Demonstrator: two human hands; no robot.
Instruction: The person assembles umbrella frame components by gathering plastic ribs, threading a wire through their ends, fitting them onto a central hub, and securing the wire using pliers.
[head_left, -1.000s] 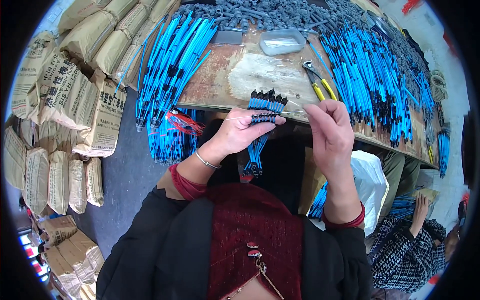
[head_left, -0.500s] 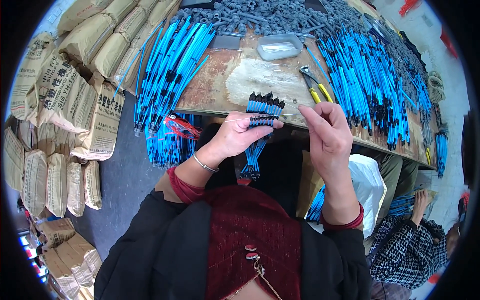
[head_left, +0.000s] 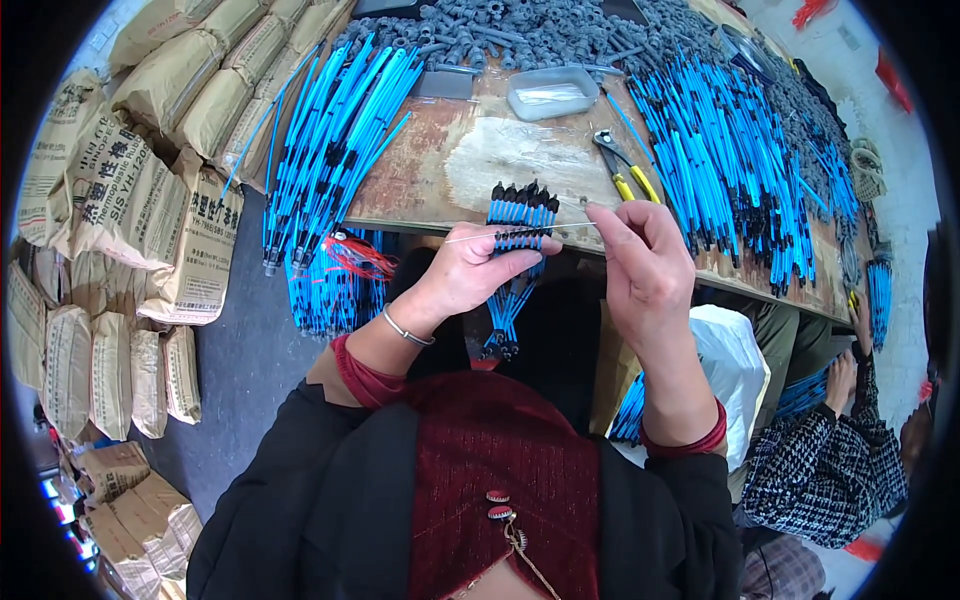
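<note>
My left hand [head_left: 478, 272] is closed round a row of thin blue tubes [head_left: 516, 213] with black fittings at their tips. The tubes stand side by side above its fingers, and their lower ends [head_left: 508, 312] fan together below it. Across the row, along the black pieces, runs a thin pale wire [head_left: 572, 229]; its left end sticks out past my left fingers. To the right, my right hand [head_left: 652, 258] pinches the wire's other end between thumb and fingertip, apart from the tubes. Both hands are at the table's near edge.
Yellow-handled cutting pliers [head_left: 625, 168] and a clear plastic box [head_left: 552, 94] of thin wires lie on the wooden table [head_left: 420, 178]. Blue tube bundles [head_left: 338, 150] flank them, grey fittings [head_left: 500, 35] behind. Paper sacks [head_left: 135, 190] stand left; a co-worker's sleeve [head_left: 825, 480] is right.
The whole view has shifted slightly. My hands keep nearly the same grip, with the wire still stretched between them. At the right, the co-worker's arms have moved.
</note>
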